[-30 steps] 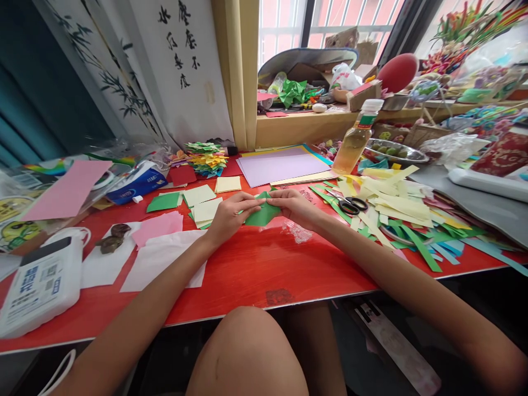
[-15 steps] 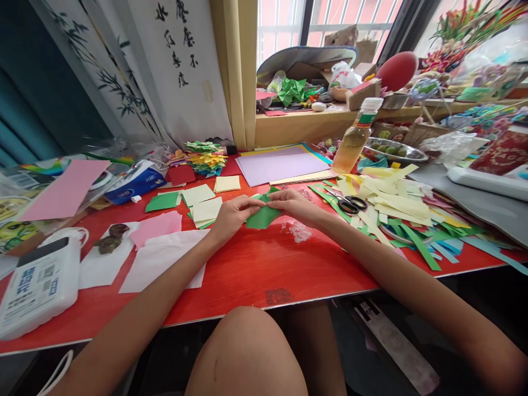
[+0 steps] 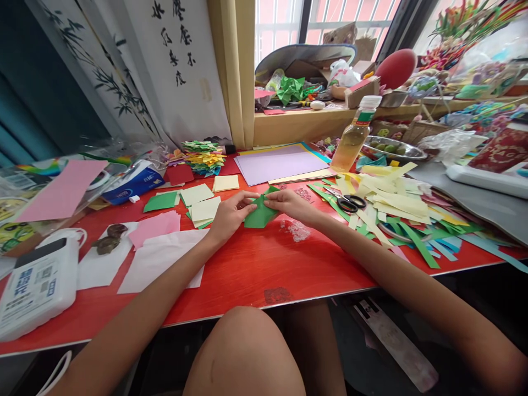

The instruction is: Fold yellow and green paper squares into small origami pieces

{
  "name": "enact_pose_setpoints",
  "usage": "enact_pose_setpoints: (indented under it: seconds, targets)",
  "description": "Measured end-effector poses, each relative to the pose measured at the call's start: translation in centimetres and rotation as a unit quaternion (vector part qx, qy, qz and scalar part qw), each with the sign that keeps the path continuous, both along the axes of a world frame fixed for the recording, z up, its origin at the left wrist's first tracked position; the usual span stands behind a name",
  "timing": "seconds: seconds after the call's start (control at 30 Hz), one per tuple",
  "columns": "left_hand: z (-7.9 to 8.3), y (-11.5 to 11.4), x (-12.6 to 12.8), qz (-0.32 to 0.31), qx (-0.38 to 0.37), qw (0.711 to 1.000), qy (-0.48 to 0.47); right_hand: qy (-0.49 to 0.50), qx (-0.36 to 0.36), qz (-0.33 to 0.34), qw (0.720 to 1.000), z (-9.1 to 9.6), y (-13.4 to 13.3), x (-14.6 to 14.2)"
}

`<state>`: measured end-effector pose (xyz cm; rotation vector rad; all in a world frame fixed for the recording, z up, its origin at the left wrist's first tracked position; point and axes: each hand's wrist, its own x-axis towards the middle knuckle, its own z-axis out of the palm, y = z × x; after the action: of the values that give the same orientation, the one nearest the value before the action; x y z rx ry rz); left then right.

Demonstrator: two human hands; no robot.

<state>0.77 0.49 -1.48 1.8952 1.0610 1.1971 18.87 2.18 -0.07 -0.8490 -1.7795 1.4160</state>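
Observation:
A folded green paper piece point(image 3: 259, 214) rests on the red table point(image 3: 247, 269) at its middle. My left hand point(image 3: 231, 213) pinches the paper's upper left edge with closed fingers. My right hand point(image 3: 291, 202) pinches its upper right edge, fingertips meeting those of the left hand near the paper's top. Pale yellow paper squares point(image 3: 204, 202) lie just left of my left hand. Black-handled scissors point(image 3: 348, 203) lie to the right of my right hand, on a heap of yellow and green paper strips point(image 3: 396, 206).
Lilac and yellow sheets point(image 3: 280, 164) lie behind the hands. A bottle of yellowish liquid point(image 3: 355, 136) stands at right rear. Pink and white papers point(image 3: 157, 242), a tissue pack point(image 3: 134, 181) and a white plastic container point(image 3: 39, 283) sit at left. A stack of folded coloured papers point(image 3: 204, 157) is at the back.
Both hands have stayed on the green paper and shifted slightly; the paper's top now stands pinched up between the fingertips.

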Motion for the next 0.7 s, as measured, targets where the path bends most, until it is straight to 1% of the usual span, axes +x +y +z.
enact_pose_setpoints:
  seconds: [0.2,0.37,0.5,0.6,0.7]
  targets:
    - [-0.08,-0.2,0.11,0.03,0.022,0.999,-0.001,-0.018,0.017,0.007,1.0,-0.28,-0.03,0.12]
    - [-0.19,-0.18,0.18,0.032,0.022,0.999,-0.014,-0.034,0.015,0.015,0.999,-0.25,-0.08,0.04]
    - [-0.11,-0.01,0.11,0.022,0.0,0.999,-0.029,-0.044,0.027,0.027,0.998,-0.28,-0.06,0.14]
    - [0.06,0.24,-0.09,0.004,-0.025,1.0,-0.013,-0.057,0.051,0.04,0.996,-0.23,0.05,0.29]
    - [0.21,0.49,-0.32,-0.004,-0.05,0.999,0.018,-0.102,0.103,0.045,0.988,-0.1,0.17,0.46]
